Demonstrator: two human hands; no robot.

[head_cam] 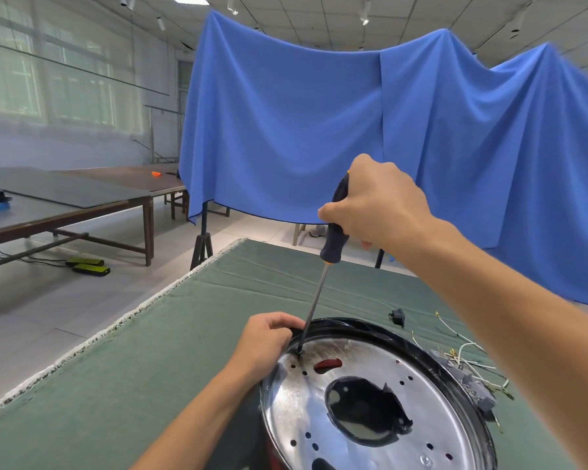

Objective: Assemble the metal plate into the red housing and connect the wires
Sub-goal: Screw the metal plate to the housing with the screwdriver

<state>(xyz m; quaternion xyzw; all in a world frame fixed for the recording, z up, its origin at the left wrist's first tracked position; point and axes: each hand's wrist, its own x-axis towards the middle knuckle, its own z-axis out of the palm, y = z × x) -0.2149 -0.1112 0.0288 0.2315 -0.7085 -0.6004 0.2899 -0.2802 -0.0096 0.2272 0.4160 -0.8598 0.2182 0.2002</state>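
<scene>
The metal plate [370,398] already sits in the red housing [275,452] at the counter's [150,385] near edge, the left hand [269,340] gripping its rim while the right hand [374,205] clamps a screwdriver [333,232] on a screw, the wires [465,351] apparently unconnected beside it.

Round metal plate [370,395], shiny, perforated, with large central cutout, sits inside black-rimmed housing [401,329]; red shows through one slot. White wires [469,354] lie loose beside the rim.
</scene>
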